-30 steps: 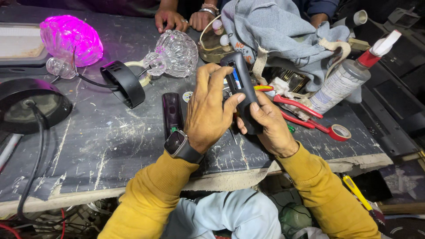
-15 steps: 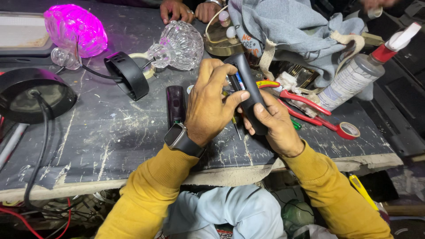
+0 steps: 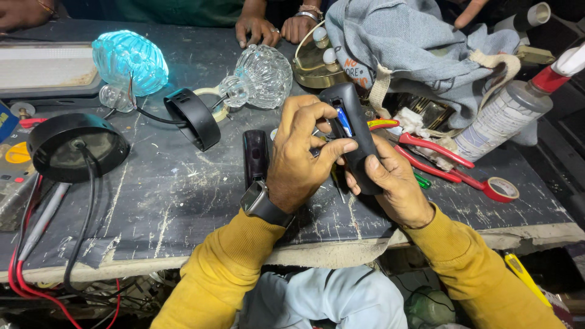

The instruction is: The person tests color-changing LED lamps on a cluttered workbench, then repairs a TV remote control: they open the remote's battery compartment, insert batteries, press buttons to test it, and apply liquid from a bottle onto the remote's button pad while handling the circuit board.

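- Far left of the black oblong plastic device (image 3: 356, 137): a glowing cyan ribbed glass shade (image 3: 130, 61) and a black round lamp housing (image 3: 76, 146) on the scratched dark worktable (image 3: 183, 201).
- Left hand (image 3: 301, 155) pinches the device's open slot; an inspection or fitting step, seemingly.
- Right hand (image 3: 393, 183) clasps the device from beneath, above the table.
- Right of it: red-handled pliers (image 3: 436, 155), smooth and glossy.

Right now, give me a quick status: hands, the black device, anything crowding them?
Left hand and right hand both grip the black device, held above the worktable. Red pliers and red tape roll lie just right.
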